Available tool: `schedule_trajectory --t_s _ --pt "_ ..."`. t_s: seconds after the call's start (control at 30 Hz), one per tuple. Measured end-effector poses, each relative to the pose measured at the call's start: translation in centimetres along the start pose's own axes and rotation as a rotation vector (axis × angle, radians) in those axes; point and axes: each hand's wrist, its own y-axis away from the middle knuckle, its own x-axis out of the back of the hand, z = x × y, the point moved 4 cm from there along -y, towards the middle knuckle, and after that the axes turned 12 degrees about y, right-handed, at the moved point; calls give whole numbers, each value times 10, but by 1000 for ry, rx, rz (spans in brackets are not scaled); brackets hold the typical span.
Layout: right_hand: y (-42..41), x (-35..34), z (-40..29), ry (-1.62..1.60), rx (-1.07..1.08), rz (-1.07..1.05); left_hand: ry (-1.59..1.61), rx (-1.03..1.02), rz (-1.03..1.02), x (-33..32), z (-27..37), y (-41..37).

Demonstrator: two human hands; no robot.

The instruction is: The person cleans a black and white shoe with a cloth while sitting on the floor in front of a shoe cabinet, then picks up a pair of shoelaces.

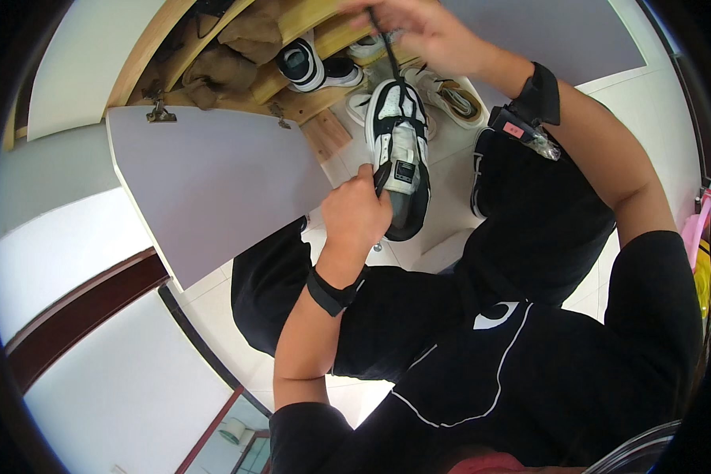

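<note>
A black-and-white sneaker [399,142] is held up above the floor, its toe pointing away from me and its opening towards me. My left hand [355,207] grips the left side of its collar near the heel. A black shoelace [391,56] runs from the toe end of the shoe up to my right hand [418,26], whose fingers are blurred and partly cut off by the top of the view. The lace is drawn out straight between shoe and fingers. Eyelets on the left side show no lace, and the white tongue [404,154] lies exposed.
An open wooden shoe cabinet [317,109] holds several shoes and brown bundles [252,35]. Its hinged grey door [219,183] juts out on the left. Beige sneakers [453,98] stand beyond the held shoe. My bent knees flank the tiled floor [450,172]; a black device [515,124] hangs by my right wrist.
</note>
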Motion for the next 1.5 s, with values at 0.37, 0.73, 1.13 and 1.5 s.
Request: schedule_trajectory --t_s 0.37,0.73,1.13,1.5 --pt "-1 -26 9 648 -148 -431 175 -90 -181 1 -8 -9" --pt "40 -20 18 773 -186 -850 410 16 -71 -11 -11 -6" --pt "28 60 13 801 -25 -150 311 142 72 -22 -4 -1" --pt "66 42 51 734 -641 -802 318 176 53 -31 -10 4"
